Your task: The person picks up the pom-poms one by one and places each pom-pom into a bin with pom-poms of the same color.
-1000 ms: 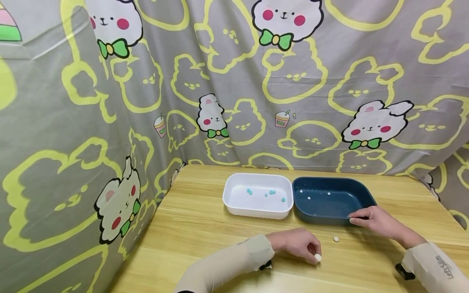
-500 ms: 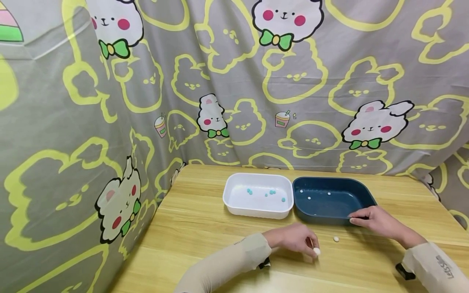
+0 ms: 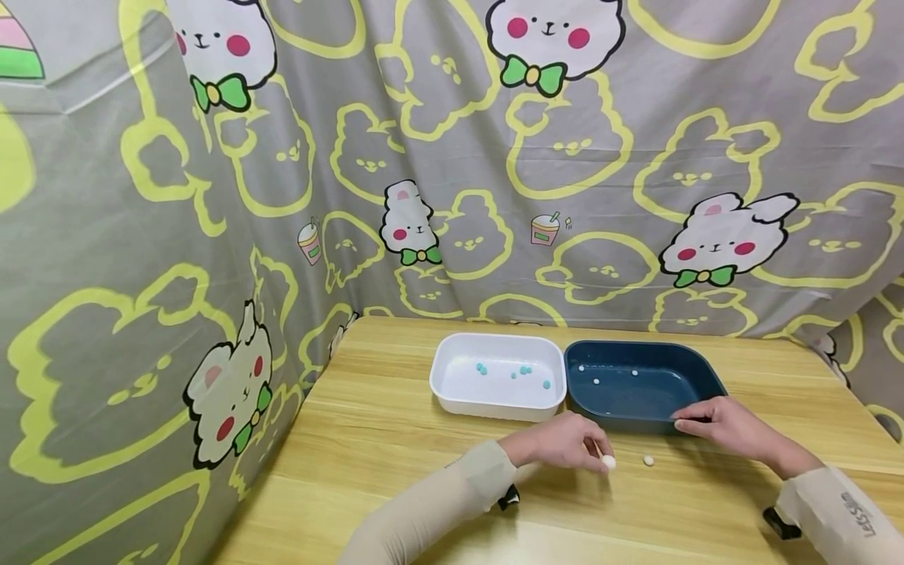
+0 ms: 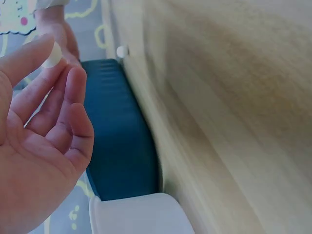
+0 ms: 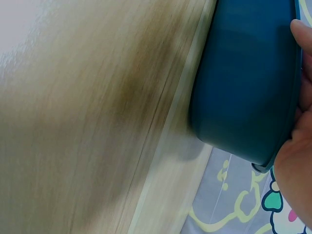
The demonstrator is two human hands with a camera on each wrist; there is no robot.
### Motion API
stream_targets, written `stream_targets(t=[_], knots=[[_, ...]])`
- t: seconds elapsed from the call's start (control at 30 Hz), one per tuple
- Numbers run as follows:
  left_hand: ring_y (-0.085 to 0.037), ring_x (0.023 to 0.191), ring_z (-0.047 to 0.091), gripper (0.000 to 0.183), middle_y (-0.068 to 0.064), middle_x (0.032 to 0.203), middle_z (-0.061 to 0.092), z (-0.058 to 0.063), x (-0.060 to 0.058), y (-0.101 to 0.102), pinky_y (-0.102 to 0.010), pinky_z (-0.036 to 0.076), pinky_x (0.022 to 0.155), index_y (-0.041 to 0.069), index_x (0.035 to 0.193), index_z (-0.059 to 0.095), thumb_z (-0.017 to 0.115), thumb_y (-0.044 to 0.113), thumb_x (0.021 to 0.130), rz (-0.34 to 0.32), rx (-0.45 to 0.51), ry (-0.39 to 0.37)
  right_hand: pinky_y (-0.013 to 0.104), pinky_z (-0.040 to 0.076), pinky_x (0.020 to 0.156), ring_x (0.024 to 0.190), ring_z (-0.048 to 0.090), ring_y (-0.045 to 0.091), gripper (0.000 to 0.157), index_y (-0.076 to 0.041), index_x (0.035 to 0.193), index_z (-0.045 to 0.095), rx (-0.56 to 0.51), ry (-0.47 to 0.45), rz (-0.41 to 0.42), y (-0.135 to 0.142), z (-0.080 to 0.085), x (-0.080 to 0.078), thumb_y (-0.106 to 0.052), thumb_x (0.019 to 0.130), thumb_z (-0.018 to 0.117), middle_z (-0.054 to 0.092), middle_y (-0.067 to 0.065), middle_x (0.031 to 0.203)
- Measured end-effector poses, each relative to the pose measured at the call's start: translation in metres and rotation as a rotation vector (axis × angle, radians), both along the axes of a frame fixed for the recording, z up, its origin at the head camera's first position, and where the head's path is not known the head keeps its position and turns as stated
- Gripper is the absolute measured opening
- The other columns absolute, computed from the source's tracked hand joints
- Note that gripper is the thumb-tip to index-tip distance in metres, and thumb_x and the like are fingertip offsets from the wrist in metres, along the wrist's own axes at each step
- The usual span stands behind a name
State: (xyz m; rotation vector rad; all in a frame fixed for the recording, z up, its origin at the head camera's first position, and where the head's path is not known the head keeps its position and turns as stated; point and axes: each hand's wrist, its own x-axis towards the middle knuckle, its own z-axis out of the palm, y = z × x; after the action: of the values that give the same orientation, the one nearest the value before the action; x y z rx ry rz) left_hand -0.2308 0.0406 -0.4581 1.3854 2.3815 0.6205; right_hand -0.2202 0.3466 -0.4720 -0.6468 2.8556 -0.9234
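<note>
My left hand (image 3: 561,442) pinches a small white ball (image 3: 609,462) between thumb and fingertips, in front of the dark blue tub (image 3: 614,421). In the left wrist view the held ball (image 4: 53,55) sits at the tips, with the other fingers loosely bent. A second white ball (image 3: 648,461) lies on the table just right of it. My right hand (image 3: 734,428) grips the blue tub's near right rim. The right wrist view shows the thumb over that rim, with the other fingers partly hidden. Several small white balls (image 3: 634,373) lie inside the blue tub.
A white tub (image 3: 494,408) stands against the blue tub's left side, with several small turquoise balls (image 3: 523,370) in it. Both stand on a wooden table (image 3: 381,463). A grey patterned cloth (image 3: 452,157) hangs behind the table and along its left.
My left hand has moved away from me, toward the blue tub, carrying the white ball. My right hand has stayed on the tub's rim.
</note>
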Motion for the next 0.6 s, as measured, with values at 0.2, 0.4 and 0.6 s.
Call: stream_targets(t=[0.2, 0.4, 0.6], knots=[[0.015, 0.073, 0.051, 0.013, 0.019, 0.084, 0.061, 0.005, -0.003, -0.003, -0.006, 0.039, 0.067, 0.018, 0.097, 0.07, 0.07, 0.026, 0.087, 0.023, 0.022, -0.012, 0.023, 0.05, 0.067, 0.087, 0.06, 0.001, 0.022, -0.007, 0.1, 0.074, 0.006, 0.0, -0.008, 0.001, -0.001, -0.001, -0.025, 0.09, 0.065, 0.071, 0.006, 0.096], [0.011, 0.076, 0.051, 0.012, 0.017, 0.085, 0.062, 0.008, -0.005, -0.006, -0.006, 0.039, 0.07, 0.018, 0.097, 0.071, 0.069, 0.026, 0.088, 0.051, 0.049, -0.042, 0.023, 0.05, 0.067, 0.087, 0.06, 0.001, 0.023, -0.007, 0.1, 0.074, 0.009, 0.003, -0.009, 0.0, -0.001, 0.0, -0.026, 0.089, 0.065, 0.071, 0.005, 0.095], [0.011, 0.075, 0.052, 0.011, 0.019, 0.086, 0.061, 0.011, -0.008, -0.008, -0.006, 0.04, 0.07, 0.019, 0.096, 0.071, 0.068, 0.027, 0.088, 0.099, 0.08, -0.046, 0.024, 0.05, 0.066, 0.086, 0.06, 0.001, 0.021, -0.008, 0.099, 0.074, 0.012, 0.023, 0.0, -0.001, 0.0, 0.0, -0.024, 0.09, 0.066, 0.071, 0.005, 0.095]])
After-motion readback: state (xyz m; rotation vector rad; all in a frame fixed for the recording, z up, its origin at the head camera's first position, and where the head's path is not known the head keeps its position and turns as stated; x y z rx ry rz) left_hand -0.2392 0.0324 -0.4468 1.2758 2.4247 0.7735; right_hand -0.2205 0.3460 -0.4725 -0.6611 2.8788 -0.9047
